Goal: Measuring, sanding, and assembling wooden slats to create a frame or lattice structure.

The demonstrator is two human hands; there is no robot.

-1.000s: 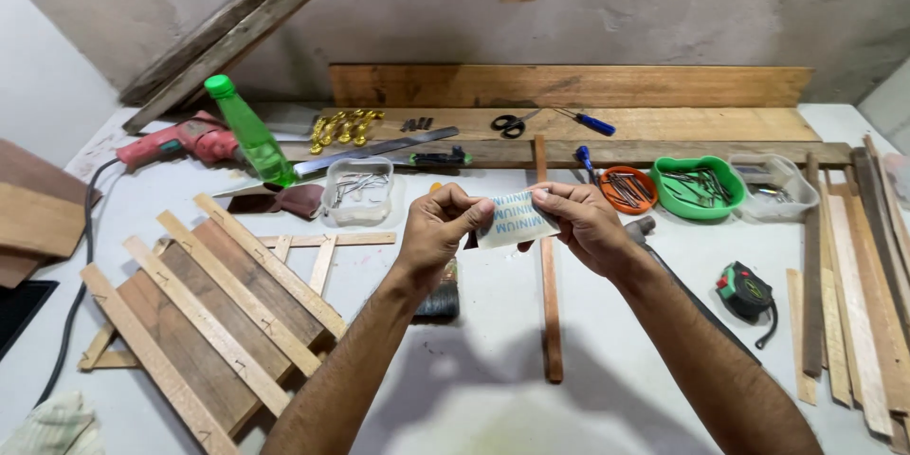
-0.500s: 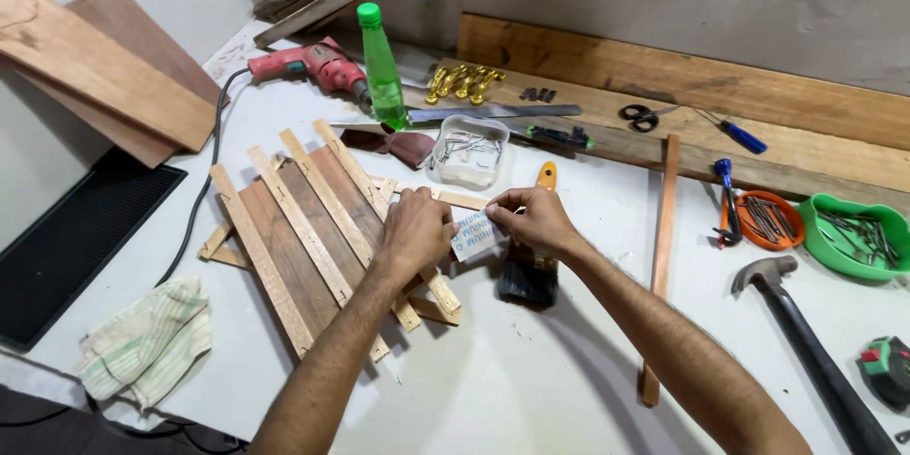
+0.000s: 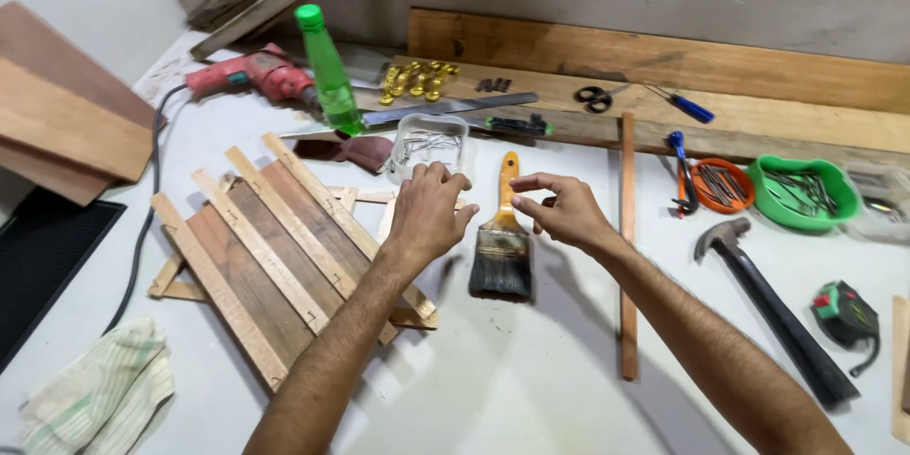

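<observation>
The paintbrush (image 3: 502,245) lies on the table between both hands; the left hand (image 3: 428,213) hovers half-curled and empty, while the right hand (image 3: 561,210) pinches something too small to tell.

Green bottle (image 3: 327,66); red drill (image 3: 251,76); yellow-handled black-bristled paintbrush (image 3: 502,242); green bowl (image 3: 801,191); orange dish (image 3: 722,186); striped pale cloth (image 3: 100,389).

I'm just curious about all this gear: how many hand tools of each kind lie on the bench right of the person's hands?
Hammer: 1
Tape measure: 1
Scissors: 1
Screwdriver: 1
Pliers: 1
Total: 5
Both hands, left hand and right hand, hover by the paintbrush.
</observation>
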